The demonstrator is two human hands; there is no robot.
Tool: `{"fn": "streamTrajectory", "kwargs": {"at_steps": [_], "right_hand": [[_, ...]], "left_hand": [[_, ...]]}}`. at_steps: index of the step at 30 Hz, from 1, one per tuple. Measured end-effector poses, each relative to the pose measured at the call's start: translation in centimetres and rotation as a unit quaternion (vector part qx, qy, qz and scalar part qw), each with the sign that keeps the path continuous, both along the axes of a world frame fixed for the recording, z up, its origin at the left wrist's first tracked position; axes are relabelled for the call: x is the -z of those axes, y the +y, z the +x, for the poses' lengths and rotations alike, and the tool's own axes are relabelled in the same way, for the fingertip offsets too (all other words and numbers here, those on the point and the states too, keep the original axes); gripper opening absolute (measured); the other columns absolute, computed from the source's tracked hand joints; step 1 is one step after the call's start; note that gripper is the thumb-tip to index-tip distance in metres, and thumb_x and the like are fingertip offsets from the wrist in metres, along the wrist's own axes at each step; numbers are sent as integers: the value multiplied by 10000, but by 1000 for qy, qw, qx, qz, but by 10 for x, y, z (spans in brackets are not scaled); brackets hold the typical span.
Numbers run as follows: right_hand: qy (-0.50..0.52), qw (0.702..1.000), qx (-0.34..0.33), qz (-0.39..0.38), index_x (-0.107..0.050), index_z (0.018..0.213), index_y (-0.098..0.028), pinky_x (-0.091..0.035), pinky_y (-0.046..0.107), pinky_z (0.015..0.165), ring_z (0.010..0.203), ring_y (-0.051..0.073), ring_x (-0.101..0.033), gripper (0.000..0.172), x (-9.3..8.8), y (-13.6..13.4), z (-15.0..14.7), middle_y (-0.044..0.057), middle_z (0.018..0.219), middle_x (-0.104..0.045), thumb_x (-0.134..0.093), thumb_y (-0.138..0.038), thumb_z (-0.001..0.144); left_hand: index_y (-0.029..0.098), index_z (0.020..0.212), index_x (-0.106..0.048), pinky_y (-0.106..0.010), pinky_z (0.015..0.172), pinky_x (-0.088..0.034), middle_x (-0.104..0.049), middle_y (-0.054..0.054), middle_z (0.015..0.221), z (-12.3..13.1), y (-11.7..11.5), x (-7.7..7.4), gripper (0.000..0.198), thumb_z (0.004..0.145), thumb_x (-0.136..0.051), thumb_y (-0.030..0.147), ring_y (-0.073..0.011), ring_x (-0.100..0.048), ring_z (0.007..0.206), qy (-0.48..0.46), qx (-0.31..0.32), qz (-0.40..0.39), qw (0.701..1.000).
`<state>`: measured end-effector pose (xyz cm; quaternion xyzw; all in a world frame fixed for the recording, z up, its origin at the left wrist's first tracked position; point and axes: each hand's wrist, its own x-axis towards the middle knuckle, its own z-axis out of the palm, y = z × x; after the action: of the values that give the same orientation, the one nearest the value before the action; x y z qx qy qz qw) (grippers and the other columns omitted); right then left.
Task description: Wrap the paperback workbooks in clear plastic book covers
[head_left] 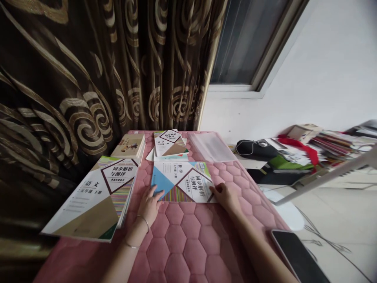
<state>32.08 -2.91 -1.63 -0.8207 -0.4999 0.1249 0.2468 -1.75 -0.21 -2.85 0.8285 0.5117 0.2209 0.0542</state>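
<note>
The workbook [182,182] lies flat in the middle of the pink surface [188,239], the left hand [150,204] resting open on its near left corner and the right hand [225,196] at its near right corner, grip not clear, probably to stop it from sliding.

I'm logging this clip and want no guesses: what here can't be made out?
Head view only:
Right hand: whether it grips a pen; only a dark sliver shows at its fingers.
Blue workbook: small print too tiny, corner under the left hand.
Phone: cut off by the bottom edge.
Clutter at right: blurred, piled together.
</note>
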Motion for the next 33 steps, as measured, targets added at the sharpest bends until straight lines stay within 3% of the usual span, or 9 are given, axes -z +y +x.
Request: {"fn": "streamTrajectory", "kwargs": {"at_steps": [6, 8, 11, 12, 17, 24, 28, 33], "right_hand": [[-70, 997, -15, 37, -665, 926, -163, -433, 287, 691, 800, 199, -611, 204, -10, -7, -12, 93, 917, -688, -559, -327, 865], [-104, 989, -65, 81, -695, 962, -183, -436, 316, 772, 873, 212, -591, 210, -13, -13, -31, 96, 992, -681, -545, -299, 872], [-82, 963, -223, 126, -736, 909, -235, -432, 348, 863, 936, 222, -572, 175, -15, -23, -72, 66, 987, -691, -573, -285, 870], [-70, 956, -249, 135, -741, 913, -246, -434, 356, 872, 953, 227, -566, 160, -15, -25, -85, 60, 992, -690, -592, -279, 864], [-71, 952, -269, 128, -741, 884, -255, -448, 366, 839, 953, 242, -556, 111, -14, -28, -116, 58, 998, -684, -635, -264, 850], [-74, 958, -244, 130, -750, 892, -271, -432, 395, 855, 993, 246, -560, 151, -6, -29, -93, 57, 1043, -679, -607, -309, 862], [-85, 970, -206, 101, -750, 912, -289, -422, 420, 857, 1036, 261, -548, 203, -4, -40, -57, 50, 1109, -678, -562, -356, 871], [-84, 979, -170, 74, -753, 926, -307, -401, 449, 895, 1091, 273, -539, 236, 2, -52, -6, 34, 1151, -683, -527, -352, 875]], "left_hand": [[269, 1126, -690, -530, 1112, -355, -541, -71, 1359, 15, -13, -19, 330, 847, -561, 148, -305, -383, 1345, 21, -15, 3, 1000], [256, 1085, -701, -558, 1128, -313, -572, -67, 1328, 28, -19, -26, 293, 857, -549, 152, -302, -387, 1346, 24, 19, -13, 999], [256, 1067, -693, -607, 1149, -223, -635, -55, 1242, 52, -24, -31, 278, 862, -546, 139, -272, -452, 1301, 18, 73, -39, 996], [254, 1055, -692, -610, 1154, -199, -649, -52, 1217, 58, -24, -30, 277, 863, -539, 125, -257, -476, 1280, 13, 82, -43, 996], [257, 946, -712, -586, 1174, -132, -687, -33, 1145, 68, -20, -26, 270, 876, -510, 92, -201, -555, 1174, -8, 90, -36, 995], [247, 862, -737, -550, 1125, -256, -717, -33, 1070, 45, -15, -33, 119, 849, -630, 195, -211, -602, 1048, 12, 62, -7, 998], [246, 879, -744, -517, 1077, -346, -715, -41, 1071, 13, -14, -34, 133, 841, -634, 182, -225, -601, 1050, 21, 42, 23, 999], [257, 965, -746, -409, 978, -487, -704, -35, 1128, -18, -11, -24, 229, 850, -589, 136, -213, -622, 1060, -12, 2, 19, 1000]]}}
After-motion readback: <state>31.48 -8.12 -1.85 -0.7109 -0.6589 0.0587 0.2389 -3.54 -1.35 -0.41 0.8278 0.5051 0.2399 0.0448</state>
